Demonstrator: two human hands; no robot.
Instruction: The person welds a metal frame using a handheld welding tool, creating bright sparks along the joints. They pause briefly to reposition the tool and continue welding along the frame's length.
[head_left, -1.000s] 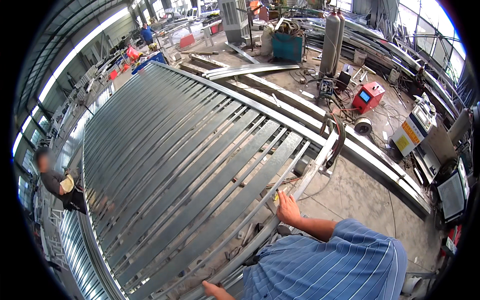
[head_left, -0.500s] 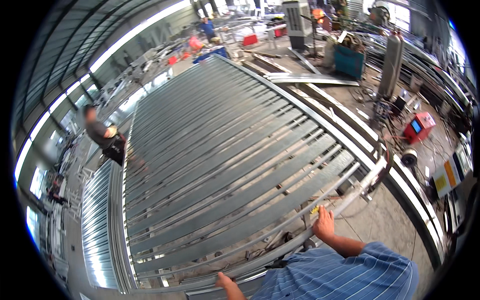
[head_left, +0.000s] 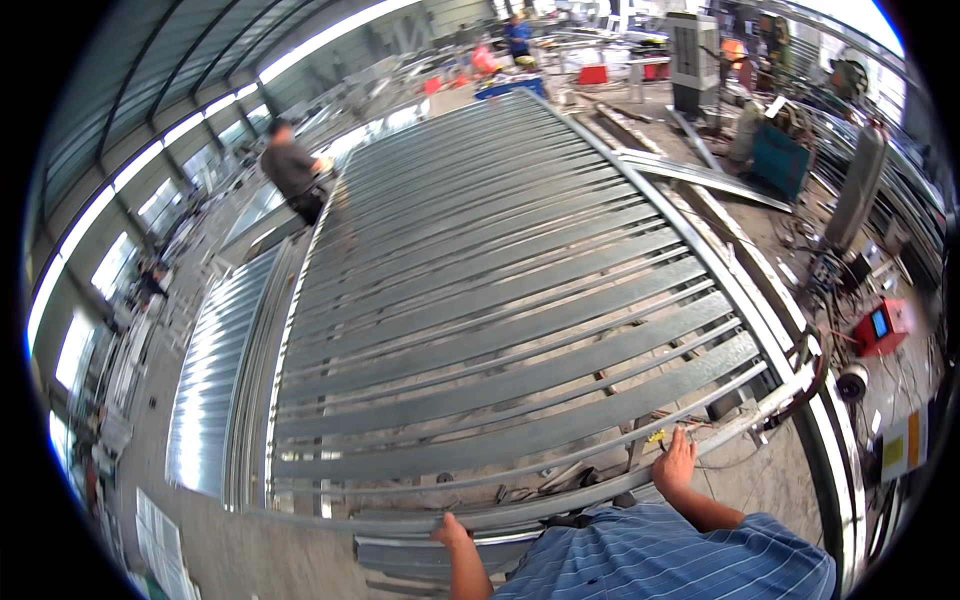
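Observation:
A large metal frame with many parallel grey slats point(head_left: 520, 390) stretches away in front of me. Its near rail point(head_left: 590, 490) runs across, close to my body. My left hand point(head_left: 456, 533) is closed on this rail at the lower middle, thumb uppermost, other fingers mostly hidden. Farther right, my right hand point(head_left: 677, 464) rests over the same rail with fingers stretched toward the slats. A small yellow item point(head_left: 656, 437), too small to name, lies just beside those fingertips.
Across the frame's left side stands another person point(head_left: 292, 175) in dark clothing. A shiny corrugated panel point(head_left: 220, 380) lies on the left. On the right are long metal beams point(head_left: 740, 250), a gas cylinder point(head_left: 858, 190), a red machine point(head_left: 882, 327) and cables.
My view has turned left, so the frame and surroundings sit farther right. Both hands stay at the near rail. The other person remains beside the frame's left side.

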